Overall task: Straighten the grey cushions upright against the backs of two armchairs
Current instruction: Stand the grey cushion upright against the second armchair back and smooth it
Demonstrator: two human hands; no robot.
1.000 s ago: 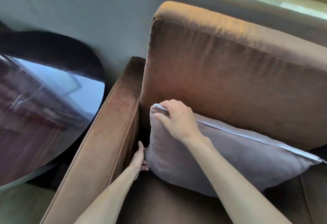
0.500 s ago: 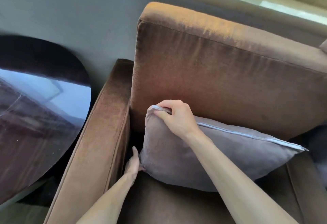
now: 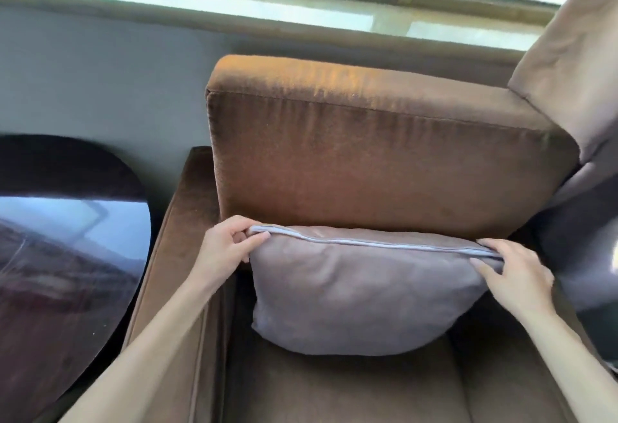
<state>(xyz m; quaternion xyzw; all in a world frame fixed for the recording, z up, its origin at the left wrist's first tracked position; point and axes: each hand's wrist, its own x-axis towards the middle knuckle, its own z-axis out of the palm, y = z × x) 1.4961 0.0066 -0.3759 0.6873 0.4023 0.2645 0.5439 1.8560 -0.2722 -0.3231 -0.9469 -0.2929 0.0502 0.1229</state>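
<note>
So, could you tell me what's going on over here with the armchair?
A person is straightening a grey cushion on a brown armchair. The left hand pinches the cushion's top left corner and the right hand holds the top right corner, both at the zipped edge. The cushion stands on the seat, upright against the backrest. A dark glossy round table stands beside the chair's left armrest.

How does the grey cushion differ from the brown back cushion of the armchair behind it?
The grey cushion is smaller and lower than the brown back cushion, covering only its bottom part. The grey cushion shows a pale zipper seam along its top edge; the brown back cushion shows plain piping. The grey cushion is pinched at both top corners by the left hand and right hand; the brown one is untouched. Both stand upright.
</note>
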